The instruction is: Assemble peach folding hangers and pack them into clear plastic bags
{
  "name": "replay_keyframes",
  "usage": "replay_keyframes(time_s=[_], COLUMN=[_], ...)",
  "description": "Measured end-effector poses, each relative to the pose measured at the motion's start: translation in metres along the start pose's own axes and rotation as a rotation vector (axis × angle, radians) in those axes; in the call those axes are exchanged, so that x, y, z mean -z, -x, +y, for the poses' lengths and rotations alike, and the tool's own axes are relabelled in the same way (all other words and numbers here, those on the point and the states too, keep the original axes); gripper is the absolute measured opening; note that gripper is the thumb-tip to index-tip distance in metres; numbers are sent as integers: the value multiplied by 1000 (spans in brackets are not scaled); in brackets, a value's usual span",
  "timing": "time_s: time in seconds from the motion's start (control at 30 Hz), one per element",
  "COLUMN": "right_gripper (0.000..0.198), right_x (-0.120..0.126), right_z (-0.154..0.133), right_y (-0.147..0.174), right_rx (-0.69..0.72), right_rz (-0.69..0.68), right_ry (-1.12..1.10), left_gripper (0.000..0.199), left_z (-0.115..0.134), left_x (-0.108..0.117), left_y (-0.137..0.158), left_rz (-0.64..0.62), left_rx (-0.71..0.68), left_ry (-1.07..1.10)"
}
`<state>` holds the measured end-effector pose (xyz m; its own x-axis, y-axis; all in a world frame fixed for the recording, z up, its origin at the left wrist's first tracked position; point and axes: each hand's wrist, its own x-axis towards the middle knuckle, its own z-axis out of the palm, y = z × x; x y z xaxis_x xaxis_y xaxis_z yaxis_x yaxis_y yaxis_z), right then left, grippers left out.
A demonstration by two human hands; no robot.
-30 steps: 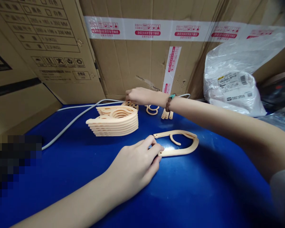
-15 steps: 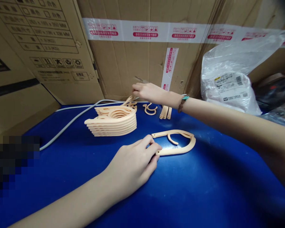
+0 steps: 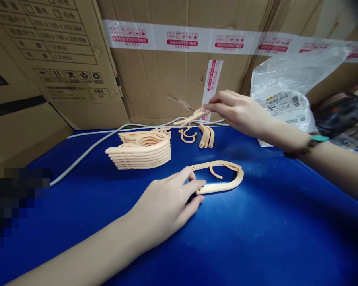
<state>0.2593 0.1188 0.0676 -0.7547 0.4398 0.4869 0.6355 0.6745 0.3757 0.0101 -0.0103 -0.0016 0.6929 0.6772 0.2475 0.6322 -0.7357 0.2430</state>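
- Head: right hand (image 3: 238, 109) pinches a curved peach plastic piece (image 3: 194, 115); a loose grip could drop it.
- Left hand (image 3: 170, 198) holds a peach plastic loop (image 3: 222, 186); tugging could skew it.

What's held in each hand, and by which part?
Right hand: a peach piece, by its right end. Left hand: the looped peach frame, at the left end of its near side.

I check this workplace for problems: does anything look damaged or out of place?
The cardboard behind the blue table has a scuff, seemingly torn, left of the vertical tape, breaking its plain surface. The stacked cream pieces look orderly.
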Motion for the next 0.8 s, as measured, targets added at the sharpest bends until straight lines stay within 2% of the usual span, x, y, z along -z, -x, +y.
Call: replay_keyframes(time_s=[0.1,0.2,0.27,0.33,0.43,0.53,0.63,0.8], right_gripper=[38,37,40,40,40,39,38,34], right_x=[19,30,33,33,30,26,23,21], right_z=[-26,-61,-84,-103,-121,-125,-125,-125], right_y=[34,54,59,59,58,59,60,66], right_rx=[-60,-8,46,88,119,109,84,-44], right_rz=[47,33,2,16,20,-7,-15,-32], right_ry=[-103,-162,-184,-188,-198,-252,-317,-486], left_gripper=[23,20,20,26,27,21,21,18], left_z=[5,9,8,3,-4,-8,-7,-9], left_x=[7,14,15,12,5,4,6,8], left_y=[1,-1,-3,-5,-9,-11,-12,-12], left_rz=[150,371,411,348,155,63,78,57], left_rx=[-41,-45,1,112,296,344,334,316], left_ry=[45,22,25,131,453,680,701,668])
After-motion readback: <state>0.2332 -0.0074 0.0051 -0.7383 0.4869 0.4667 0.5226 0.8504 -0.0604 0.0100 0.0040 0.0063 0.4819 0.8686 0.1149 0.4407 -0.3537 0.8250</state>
